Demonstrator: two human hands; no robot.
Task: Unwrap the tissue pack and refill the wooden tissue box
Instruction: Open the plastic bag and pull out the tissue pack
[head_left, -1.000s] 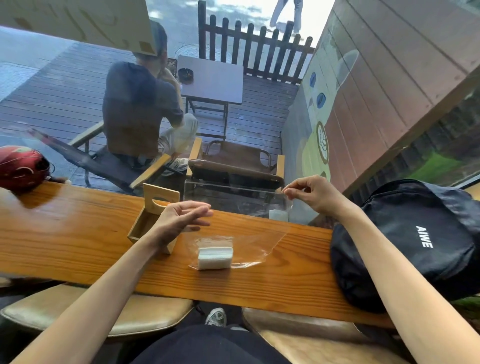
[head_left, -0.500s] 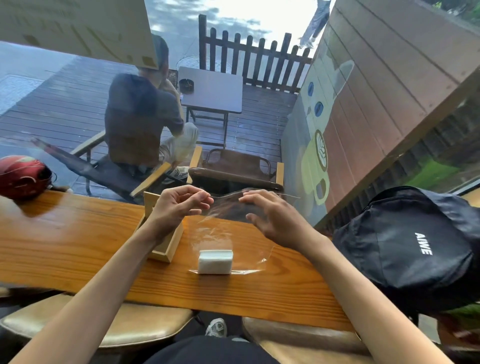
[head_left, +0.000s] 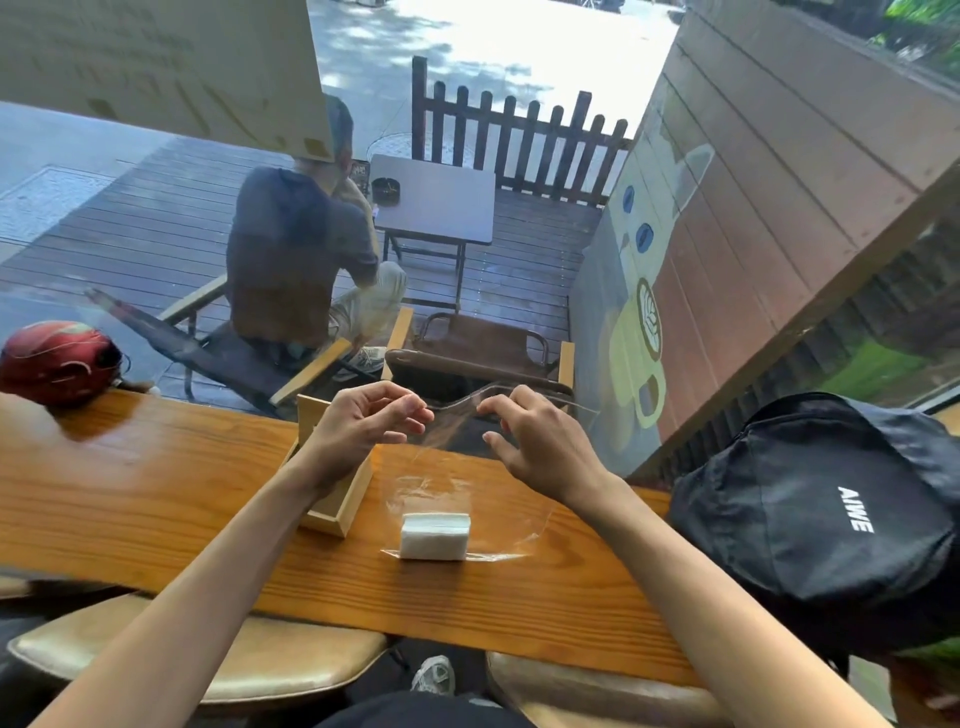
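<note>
Hands pinching clear wrap (head_left: 457, 415) top edge: L hand (head_left: 363, 426), R hand (head_left: 540, 447), tissues (head_left: 435, 536) inside.

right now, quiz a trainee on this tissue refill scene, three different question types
1. True or false: the tissue stack already sits inside the wooden tissue box.
2. Multiple choice: the clear wrapper is held by A) left hand only, B) right hand only, C) both hands.
3. Fill in: the black bag lies on the person's ___ side.

Key: 1 false, it lies on the counter beside the box; 2 C; 3 right.
</note>
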